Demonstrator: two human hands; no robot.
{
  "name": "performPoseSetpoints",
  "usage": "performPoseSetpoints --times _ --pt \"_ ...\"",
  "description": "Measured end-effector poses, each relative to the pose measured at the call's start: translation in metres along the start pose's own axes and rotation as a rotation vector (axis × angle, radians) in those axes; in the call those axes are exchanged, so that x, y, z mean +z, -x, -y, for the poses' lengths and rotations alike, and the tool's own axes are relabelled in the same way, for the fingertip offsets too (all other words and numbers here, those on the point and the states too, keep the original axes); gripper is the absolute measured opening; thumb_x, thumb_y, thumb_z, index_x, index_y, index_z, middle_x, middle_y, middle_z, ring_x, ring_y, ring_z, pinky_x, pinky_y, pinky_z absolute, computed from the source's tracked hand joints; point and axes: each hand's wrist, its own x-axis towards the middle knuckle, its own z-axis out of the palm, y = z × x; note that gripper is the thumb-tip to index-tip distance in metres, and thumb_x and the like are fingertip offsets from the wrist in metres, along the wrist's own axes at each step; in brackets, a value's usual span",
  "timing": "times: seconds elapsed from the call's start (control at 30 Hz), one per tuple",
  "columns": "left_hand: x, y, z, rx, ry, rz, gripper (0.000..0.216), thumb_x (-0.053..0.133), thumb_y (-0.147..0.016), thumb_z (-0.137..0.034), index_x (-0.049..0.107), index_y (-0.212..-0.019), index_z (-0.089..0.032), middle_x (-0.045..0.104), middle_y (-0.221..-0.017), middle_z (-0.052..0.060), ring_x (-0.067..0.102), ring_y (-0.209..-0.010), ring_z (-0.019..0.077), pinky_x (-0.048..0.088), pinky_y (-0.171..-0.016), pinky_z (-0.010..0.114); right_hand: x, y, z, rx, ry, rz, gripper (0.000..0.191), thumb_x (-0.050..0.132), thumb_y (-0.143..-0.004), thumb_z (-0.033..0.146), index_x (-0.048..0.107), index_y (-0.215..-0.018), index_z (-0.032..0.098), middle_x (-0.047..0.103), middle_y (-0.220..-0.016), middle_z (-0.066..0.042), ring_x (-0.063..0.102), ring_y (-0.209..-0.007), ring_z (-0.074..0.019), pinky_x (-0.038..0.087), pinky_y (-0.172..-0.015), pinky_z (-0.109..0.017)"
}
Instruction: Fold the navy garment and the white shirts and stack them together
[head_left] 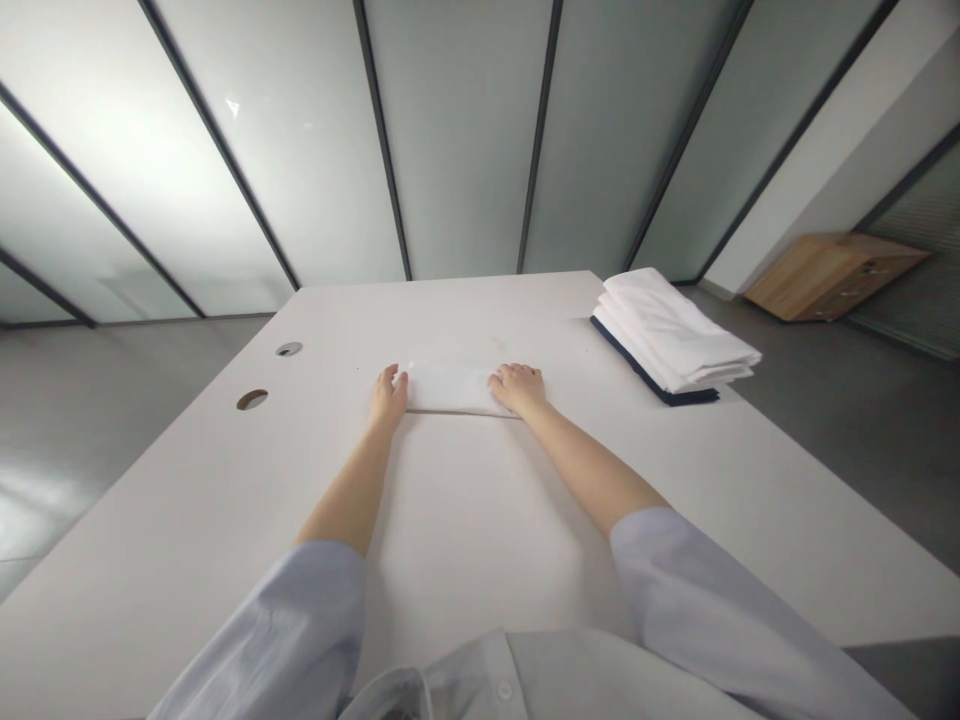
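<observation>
A white cloth (450, 388), folded into a flat strip, lies crosswise on the white table in front of me. My left hand (388, 400) is at the strip's left end, with thumb and fingers apart and the thumb beside the cloth's edge. At the other end, my right hand (519, 387) rests palm down over the cloth, its fingers slightly bent and the thumb pointing inward. That hand hides the strip's right end. Neither hand lifts the cloth off the table.
On the right of the table (465, 520) stands a stack of folded white cloths (675, 330) with a dark navy cloth (645, 375) beneath. Two round holes, one with a grommet (289, 349), are at the left. A wooden cabinet (832, 275) stands beyond, near frosted glass panels (461, 130).
</observation>
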Motion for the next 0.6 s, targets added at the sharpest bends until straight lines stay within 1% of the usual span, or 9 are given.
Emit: performPoseSetpoints --times 0.13,0.2,0.27,0.37,0.43,0.53,0.6 --pt "-0.004 -0.001 0.001 -0.058 0.087 -0.042 0.036 0.041 -0.091 -0.033 0.059 -0.119 -0.019 0.064 -0.121 0.011 0.059 -0.112 0.0232 0.046 -0.098 0.038 -0.013 -0.002 0.002 0.046 0.031 0.021 0.045 0.042 -0.091 0.046 0.070 -0.111 0.016 0.064 -0.119 -0.020 0.054 -0.113 -0.0337 0.036 -0.094 -0.047" --pt "-0.005 0.000 0.000 -0.059 0.099 -0.041 0.034 0.041 -0.090 -0.032 0.060 -0.115 -0.019 0.064 -0.119 0.011 0.059 -0.111 0.0231 0.046 -0.097 0.038 -0.018 -0.007 0.001 0.055 0.037 0.052 0.046 0.047 -0.088 0.047 0.071 -0.111 0.015 0.064 -0.117 -0.021 0.055 -0.112 -0.0339 0.040 -0.090 -0.044" --pt "-0.005 0.000 -0.001 -0.051 0.106 -0.037 0.033 0.041 -0.090 -0.032 0.061 -0.112 -0.018 0.064 -0.118 0.011 0.059 -0.111 0.0230 0.046 -0.097 0.038 -0.022 -0.014 0.002 0.033 0.022 0.091 0.046 0.049 -0.087 0.045 0.070 -0.113 0.014 0.065 -0.116 -0.021 0.058 -0.108 -0.0324 0.044 -0.085 -0.040" --pt "-0.005 0.000 -0.002 -0.047 0.115 -0.041 0.032 0.040 -0.090 -0.032 0.061 -0.109 -0.018 0.064 -0.116 0.011 0.059 -0.110 0.0227 0.046 -0.096 0.037 -0.021 -0.021 0.006 -0.068 -0.031 0.146 0.043 0.049 -0.087 0.043 0.069 -0.114 0.016 0.066 -0.117 -0.017 0.062 -0.103 -0.0292 0.046 -0.080 -0.036" --pt "-0.006 0.000 -0.003 -0.050 0.118 -0.043 0.031 0.040 -0.090 -0.032 0.062 -0.108 -0.017 0.064 -0.115 0.011 0.059 -0.110 0.0225 0.046 -0.095 0.036 -0.018 -0.023 0.012 -0.104 -0.037 0.145 0.045 0.049 -0.087 0.049 0.069 -0.112 0.016 0.066 -0.120 -0.017 0.061 -0.106 -0.0298 0.047 -0.081 -0.035" --pt "-0.006 0.000 -0.003 -0.055 0.117 -0.026 0.031 0.040 -0.090 -0.032 0.062 -0.106 -0.017 0.064 -0.114 0.012 0.059 -0.107 0.0223 0.046 -0.094 0.036 -0.015 -0.022 0.020 -0.073 -0.003 0.126 0.056 0.049 -0.086 0.059 0.070 -0.111 0.013 0.066 -0.119 -0.020 0.060 -0.109 -0.0327 0.047 -0.084 -0.037" --pt "-0.005 0.000 -0.002 -0.054 0.115 -0.022 0.030 0.041 -0.090 -0.033 0.062 -0.104 -0.017 0.065 -0.111 0.011 0.060 -0.106 0.0220 0.046 -0.093 0.035 -0.015 -0.021 0.023 -0.027 -0.004 0.158 0.060 0.049 -0.085 0.062 0.069 -0.112 0.012 0.068 -0.114 -0.021 0.062 -0.107 -0.0325 0.047 -0.084 -0.036"
